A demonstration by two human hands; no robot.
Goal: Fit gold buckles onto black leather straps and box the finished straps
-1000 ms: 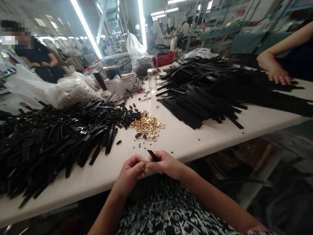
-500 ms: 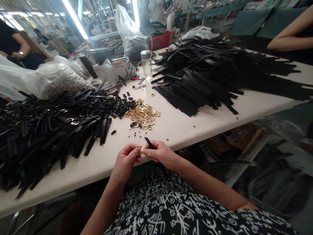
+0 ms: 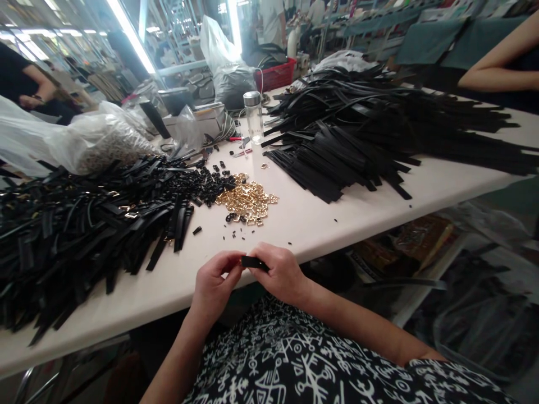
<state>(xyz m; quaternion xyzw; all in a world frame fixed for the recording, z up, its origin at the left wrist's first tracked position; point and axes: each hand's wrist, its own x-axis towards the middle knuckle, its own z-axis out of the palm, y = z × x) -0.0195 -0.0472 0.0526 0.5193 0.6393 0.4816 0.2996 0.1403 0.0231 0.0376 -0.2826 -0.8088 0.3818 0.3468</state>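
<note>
Close together at the table's front edge, my two hands meet over my lap. My right hand (image 3: 278, 275) is closed on a short black strap (image 3: 254, 262), which lies across its fingertips toward the left. My left hand (image 3: 217, 283) pinches at the strap's end, on a small gold buckle that its fingers now mostly cover. Just beyond the hands lies a heap of gold buckles (image 3: 248, 201), with small black loops (image 3: 217, 182) beside it. On the left spreads a big pile of black straps with buckles (image 3: 105, 224).
Long black strips (image 3: 328, 151) are stacked at the right. A glass bottle (image 3: 253, 119) stands mid-table near red-handled snips (image 3: 242, 152). Plastic bags (image 3: 105, 134) and a red basket (image 3: 275, 76) sit farther back. Co-workers' arms show at both sides.
The strap has turned from pointing up and away to lying nearly level across my right fingers. The gold buckle between my fingertips has become mostly hidden.
</note>
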